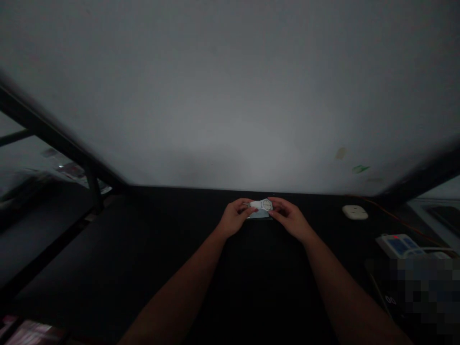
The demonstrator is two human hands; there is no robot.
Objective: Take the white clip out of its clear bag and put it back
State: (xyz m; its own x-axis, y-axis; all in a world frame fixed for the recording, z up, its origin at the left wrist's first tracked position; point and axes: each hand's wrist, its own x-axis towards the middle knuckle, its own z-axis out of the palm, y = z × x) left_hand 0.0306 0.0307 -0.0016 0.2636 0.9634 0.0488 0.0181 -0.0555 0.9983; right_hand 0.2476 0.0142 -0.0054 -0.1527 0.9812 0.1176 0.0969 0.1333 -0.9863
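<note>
Near the back of the black table (161, 263), a small white wristwatch (266, 205) with a round dial is held between both hands. Fingers and thumb of my left hand (235, 218) close on its left, strap-like end. The dial end is pinched by my right hand (290, 218). Just below the watch shows a flat, pale, shiny piece (258, 213); whether it lies on the table or is held too, I cannot tell. My fingertips hide parts of both ends, and the light is dim.
To the right are a white earphone case (355, 212), a white power strip (397, 245) with a red light, and an orange cable (391, 217). A dark device (386, 292) lies at the lower right. A pale wall (230, 96) rises behind, with dark metal frames (68, 141) alongside.
</note>
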